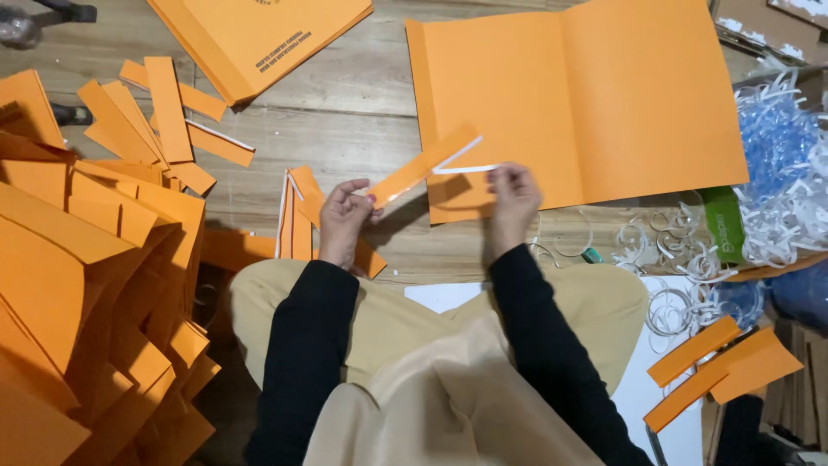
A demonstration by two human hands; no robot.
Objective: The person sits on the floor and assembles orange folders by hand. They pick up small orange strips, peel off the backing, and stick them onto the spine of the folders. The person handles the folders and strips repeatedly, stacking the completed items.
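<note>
My left hand (345, 221) pinches the lower end of a narrow orange paper strip (424, 164) that slants up to the right. My right hand (512, 194) grips a thin white backing tape (464, 169) that is peeling away from the strip's upper end. Both hands hover above the wooden floor (345, 112), just in front of a large open orange folder (586, 95). A small stack of orange strips (297, 216) lies on the floor under my left hand. My black sleeves and beige trousers fill the bottom of the view.
Heaps of orange cut sheets (78, 285) pile up on the left, with loose strips (164, 112) behind them. A closed orange folder (259, 34) lies at the top. Curled white tape scraps (681, 259) and a blue-and-white shred pile (780, 164) sit right. More orange strips (716, 367) lie lower right.
</note>
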